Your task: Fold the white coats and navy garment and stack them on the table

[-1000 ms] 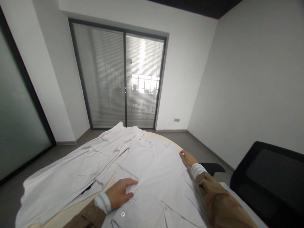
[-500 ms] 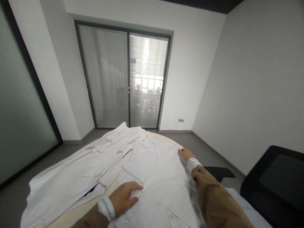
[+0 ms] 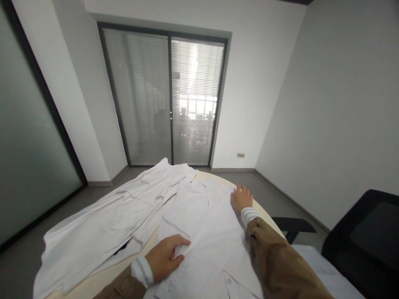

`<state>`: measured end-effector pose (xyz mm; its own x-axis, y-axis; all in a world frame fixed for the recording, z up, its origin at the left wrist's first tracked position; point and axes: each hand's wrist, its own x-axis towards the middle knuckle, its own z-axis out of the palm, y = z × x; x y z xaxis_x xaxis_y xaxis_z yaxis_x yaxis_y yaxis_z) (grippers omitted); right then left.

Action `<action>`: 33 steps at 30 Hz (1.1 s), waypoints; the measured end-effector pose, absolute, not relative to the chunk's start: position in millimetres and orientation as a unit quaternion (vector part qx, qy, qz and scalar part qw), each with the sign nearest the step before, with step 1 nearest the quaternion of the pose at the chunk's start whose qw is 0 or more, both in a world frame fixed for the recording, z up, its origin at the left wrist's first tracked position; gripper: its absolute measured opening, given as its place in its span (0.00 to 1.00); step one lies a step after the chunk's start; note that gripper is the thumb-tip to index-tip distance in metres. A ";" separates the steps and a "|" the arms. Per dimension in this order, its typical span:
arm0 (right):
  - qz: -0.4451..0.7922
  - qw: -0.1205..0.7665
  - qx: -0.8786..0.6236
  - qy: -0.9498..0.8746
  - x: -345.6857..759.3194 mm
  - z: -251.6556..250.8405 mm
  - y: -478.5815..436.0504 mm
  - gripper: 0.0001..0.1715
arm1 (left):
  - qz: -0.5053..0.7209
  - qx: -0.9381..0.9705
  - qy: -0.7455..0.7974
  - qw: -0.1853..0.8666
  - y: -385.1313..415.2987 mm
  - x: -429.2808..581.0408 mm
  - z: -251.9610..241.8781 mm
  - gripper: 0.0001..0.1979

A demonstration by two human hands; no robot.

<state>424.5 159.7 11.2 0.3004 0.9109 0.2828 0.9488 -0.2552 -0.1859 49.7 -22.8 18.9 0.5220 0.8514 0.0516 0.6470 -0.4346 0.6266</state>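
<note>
A white buttoned shirt lies spread over the table, with a slanted pocket edge and several buttons visible. On its left part rests my left hand, thumb and index finger apart, palm down on the cloth. My right hand lies flat at the shirt's far right edge with its fingers spread, partly over the table rim. To the left, a second white garment is laid out loosely with folds and a small dark blue patch showing under it.
The round cream table shows along its far and right edges. A black mesh chair stands at the right, near pale blue-white cloth or paper. Beyond are a glazed door with blinds and grey walls.
My right hand has gone from gripping the shirt's right edge to lying flat with fingers spread, and that edge now sits further in on the table. The left hand stays put.
</note>
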 end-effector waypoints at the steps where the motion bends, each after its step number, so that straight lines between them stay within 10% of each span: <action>1: -0.063 0.152 -0.779 -0.605 418.2 10.2 156.2 0.36 | 0.182 0.829 0.454 0.272 -23.1 49.7 18.8 0.23; 21: 0.100 0.073 -0.767 -0.629 340.2 4.3 94.1 0.50 | 0.202 0.850 0.429 0.230 -20.0 45.1 17.8 0.19; 33: 0.083 0.126 -0.735 -0.661 342.9 5.2 81.1 0.38 | 0.263 0.841 0.411 0.235 -16.1 43.2 11.8 0.15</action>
<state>342.9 81.1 5.2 0.1136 0.9926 0.0441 0.9505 -0.0956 -0.2957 43.2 -16.1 11.8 0.5244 0.8144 0.2485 0.5674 -0.5518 0.6112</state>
